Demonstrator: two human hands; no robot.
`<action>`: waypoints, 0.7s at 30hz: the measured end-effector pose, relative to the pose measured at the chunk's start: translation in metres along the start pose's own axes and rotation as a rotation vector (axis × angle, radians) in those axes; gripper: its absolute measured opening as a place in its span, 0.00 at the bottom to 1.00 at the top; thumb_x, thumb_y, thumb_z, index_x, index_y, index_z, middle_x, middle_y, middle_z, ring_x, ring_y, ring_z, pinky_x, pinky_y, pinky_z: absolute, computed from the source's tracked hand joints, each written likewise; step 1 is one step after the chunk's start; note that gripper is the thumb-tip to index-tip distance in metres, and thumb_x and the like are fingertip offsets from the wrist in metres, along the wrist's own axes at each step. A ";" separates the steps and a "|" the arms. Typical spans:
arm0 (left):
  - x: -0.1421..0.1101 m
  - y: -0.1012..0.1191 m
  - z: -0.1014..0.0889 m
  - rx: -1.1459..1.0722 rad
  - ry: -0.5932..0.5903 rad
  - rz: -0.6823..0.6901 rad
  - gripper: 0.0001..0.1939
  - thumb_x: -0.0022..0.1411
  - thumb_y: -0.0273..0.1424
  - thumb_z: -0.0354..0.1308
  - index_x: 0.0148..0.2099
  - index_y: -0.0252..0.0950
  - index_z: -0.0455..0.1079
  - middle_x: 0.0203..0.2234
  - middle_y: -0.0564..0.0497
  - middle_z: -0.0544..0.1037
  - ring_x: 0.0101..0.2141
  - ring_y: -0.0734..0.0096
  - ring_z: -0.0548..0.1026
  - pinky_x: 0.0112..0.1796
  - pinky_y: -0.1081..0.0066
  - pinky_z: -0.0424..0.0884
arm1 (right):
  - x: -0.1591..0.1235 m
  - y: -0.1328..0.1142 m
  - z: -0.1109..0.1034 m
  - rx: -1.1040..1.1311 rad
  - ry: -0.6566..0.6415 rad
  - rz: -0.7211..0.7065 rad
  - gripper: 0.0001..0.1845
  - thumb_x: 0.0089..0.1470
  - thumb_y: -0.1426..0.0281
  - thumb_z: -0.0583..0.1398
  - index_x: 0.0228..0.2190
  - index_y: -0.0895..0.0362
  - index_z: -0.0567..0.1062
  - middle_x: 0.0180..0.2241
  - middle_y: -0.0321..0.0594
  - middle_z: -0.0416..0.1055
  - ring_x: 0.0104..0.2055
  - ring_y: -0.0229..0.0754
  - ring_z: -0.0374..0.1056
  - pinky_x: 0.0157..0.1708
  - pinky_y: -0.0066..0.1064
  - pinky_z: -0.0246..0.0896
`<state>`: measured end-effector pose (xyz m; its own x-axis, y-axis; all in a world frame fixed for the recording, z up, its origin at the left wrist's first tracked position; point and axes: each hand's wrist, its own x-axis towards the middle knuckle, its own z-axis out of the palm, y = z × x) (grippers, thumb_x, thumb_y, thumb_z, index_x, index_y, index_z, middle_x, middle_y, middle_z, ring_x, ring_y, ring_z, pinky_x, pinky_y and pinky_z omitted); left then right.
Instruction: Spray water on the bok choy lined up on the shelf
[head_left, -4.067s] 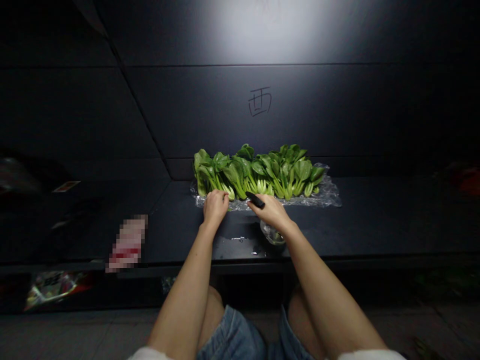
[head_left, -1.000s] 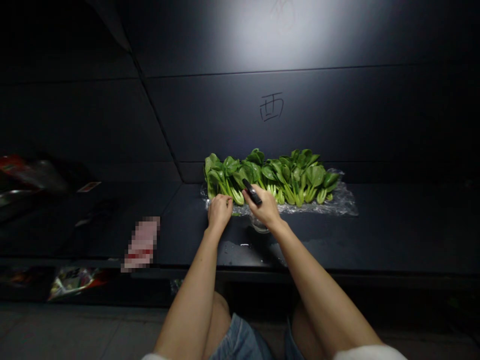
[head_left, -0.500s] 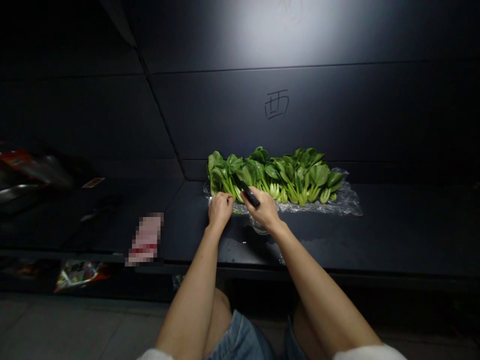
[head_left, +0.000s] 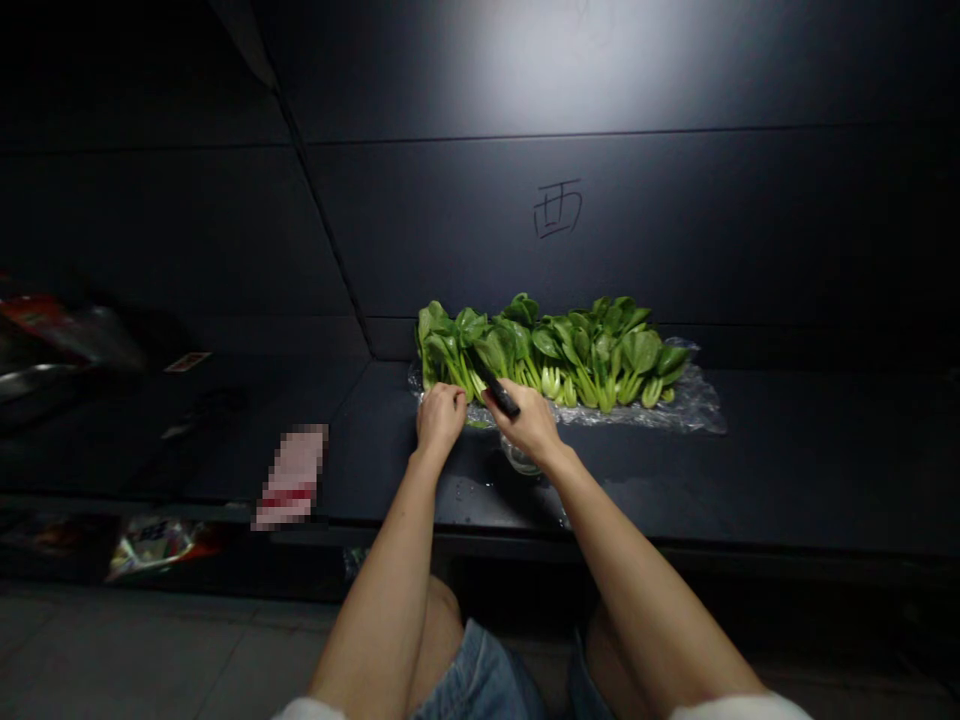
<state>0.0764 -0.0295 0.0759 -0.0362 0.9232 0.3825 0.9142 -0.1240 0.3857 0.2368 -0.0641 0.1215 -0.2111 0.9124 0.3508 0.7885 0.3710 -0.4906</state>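
Right now, your right hand point(head_left: 531, 425) grips a slim black tool point(head_left: 500, 398) just beside the bok choy row point(head_left: 544, 355). Your curled left hand point(head_left: 441, 420) touches the plastic wrap point(head_left: 697, 408) under that row; I can't tell whether it holds anything. A clear glass bowl point(head_left: 520, 458) sits just in front of the row.

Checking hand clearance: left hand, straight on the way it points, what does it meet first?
The plastic wrap at the fingertips of the left hand, with the bok choy stems just behind it. Depth is unclear, so the fingers may already be touching the wrap.
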 end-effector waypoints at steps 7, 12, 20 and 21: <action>0.000 -0.001 0.000 0.009 -0.002 -0.002 0.16 0.66 0.29 0.49 0.46 0.34 0.77 0.44 0.44 0.79 0.46 0.61 0.75 0.52 0.66 0.69 | -0.001 0.000 0.002 -0.022 -0.034 -0.013 0.13 0.63 0.60 0.55 0.38 0.55 0.76 0.35 0.42 0.79 0.37 0.45 0.74 0.30 0.28 0.50; 0.001 -0.002 -0.001 0.010 0.003 0.001 0.16 0.66 0.29 0.48 0.46 0.34 0.77 0.44 0.43 0.80 0.46 0.61 0.75 0.52 0.66 0.69 | -0.002 0.000 0.000 -0.033 -0.059 -0.001 0.13 0.63 0.60 0.55 0.37 0.54 0.76 0.34 0.41 0.79 0.36 0.44 0.74 0.29 0.27 0.49; -0.001 0.000 -0.007 0.026 0.016 -0.095 0.17 0.66 0.29 0.48 0.48 0.35 0.77 0.45 0.43 0.79 0.48 0.61 0.75 0.52 0.66 0.69 | -0.004 -0.003 -0.004 -0.095 -0.109 0.035 0.15 0.63 0.59 0.55 0.39 0.53 0.77 0.35 0.42 0.80 0.37 0.45 0.74 0.29 0.28 0.49; -0.001 0.000 -0.007 0.030 0.017 -0.104 0.17 0.66 0.29 0.48 0.48 0.35 0.77 0.46 0.43 0.79 0.48 0.60 0.75 0.52 0.66 0.70 | -0.004 -0.003 -0.004 -0.101 -0.114 0.034 0.15 0.63 0.59 0.55 0.40 0.53 0.77 0.36 0.42 0.80 0.38 0.45 0.75 0.29 0.28 0.49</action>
<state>0.0731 -0.0329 0.0815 -0.1384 0.9242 0.3558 0.9167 -0.0164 0.3992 0.2377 -0.0696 0.1251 -0.2428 0.9402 0.2390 0.8495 0.3250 -0.4157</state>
